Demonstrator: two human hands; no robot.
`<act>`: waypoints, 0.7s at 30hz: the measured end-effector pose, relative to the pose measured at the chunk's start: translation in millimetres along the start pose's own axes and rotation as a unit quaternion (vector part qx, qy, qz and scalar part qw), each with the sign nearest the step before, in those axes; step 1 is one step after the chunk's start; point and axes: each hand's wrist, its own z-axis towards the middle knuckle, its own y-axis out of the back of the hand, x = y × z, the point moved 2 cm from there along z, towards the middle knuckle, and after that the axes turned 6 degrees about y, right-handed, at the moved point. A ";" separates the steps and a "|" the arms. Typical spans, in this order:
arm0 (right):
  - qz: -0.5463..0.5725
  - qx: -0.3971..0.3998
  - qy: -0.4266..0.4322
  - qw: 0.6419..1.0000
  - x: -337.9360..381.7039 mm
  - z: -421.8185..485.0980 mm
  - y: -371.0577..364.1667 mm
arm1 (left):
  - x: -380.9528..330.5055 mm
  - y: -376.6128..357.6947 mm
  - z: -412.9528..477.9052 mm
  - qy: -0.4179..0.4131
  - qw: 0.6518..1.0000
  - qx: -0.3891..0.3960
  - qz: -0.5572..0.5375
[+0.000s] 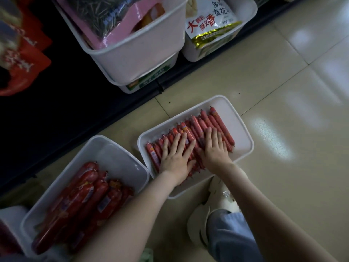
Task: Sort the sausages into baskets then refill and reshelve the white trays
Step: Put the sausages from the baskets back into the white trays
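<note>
A white tray [239, 129] lies on the floor in the middle, filled with a row of several thin red sausages [219, 120]. My left hand [175, 157] and my right hand [213, 148] lie flat on these sausages, side by side, fingers straight and spread. To the left, a second white tray [113, 150] holds several thick red sausages [85, 197] piled lengthwise.
A dark shelf base runs along the upper left. White bins [143, 52] with snack bags stand on the shelf above, another bin [234, 36] to their right. Red packets [22, 59] hang at far left. My shoe [200, 220] and trouser leg sit below the tray. Tiled floor spreads right.
</note>
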 end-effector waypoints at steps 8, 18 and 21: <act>-0.041 -0.072 0.063 0.994 52.8 -42.8 30.4 | 14.2 48.7 -33.5 0.053 0.987 -0.087 -0.123; -0.046 -0.153 0.296 0.942 257.6 -156.6 108.4 | 115.3 192.5 -196.1 0.096 0.945 -0.257 -0.179; -0.045 -0.166 0.355 0.919 335.4 -192.4 114.1 | 162.9 219.7 -265.6 0.122 0.917 -0.332 -0.183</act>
